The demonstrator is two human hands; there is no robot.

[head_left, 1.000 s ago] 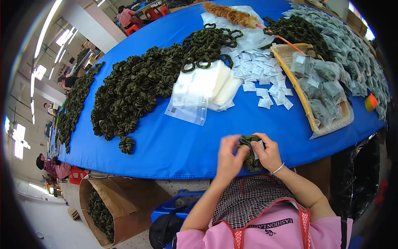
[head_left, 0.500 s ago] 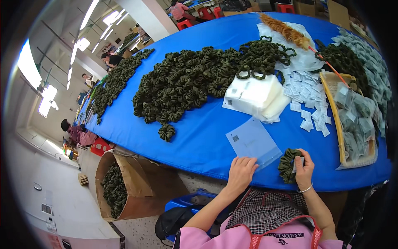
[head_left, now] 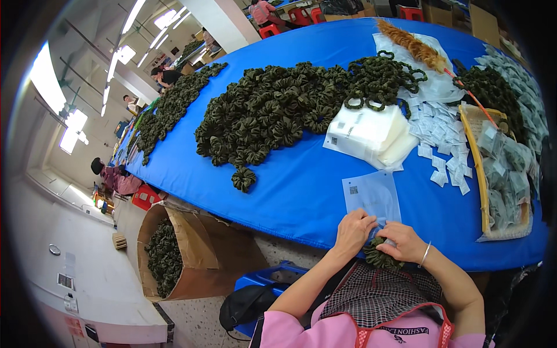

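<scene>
At the table's near edge, a see-through plastic bag point(head_left: 371, 194) lies on the blue cover with its near end between my hands. My left hand point(head_left: 354, 233) is closed on the left side of that end, fingers bent. From the right, my right hand point(head_left: 404, 240) grips a dark green scrunchie point(head_left: 382, 258) against the bag's near end. Part of the scrunchie bulges out below my fingers. How far any of it sits inside the bag is hidden by my hands.
A large heap of green scrunchies point(head_left: 261, 110) covers the table's middle. Beyond my hands lie a stack of flat bags point(head_left: 371, 133) and scattered white packets point(head_left: 441, 127). A yellow-rimmed basket point(head_left: 479, 174) of bagged scrunchies stands right. A cardboard box point(head_left: 203, 249) is on the floor at left.
My right hand has brought the scrunchie leftward to the bag's near end, beside my left hand. The bag has turned straighter. The whole view has shifted slightly.
</scene>
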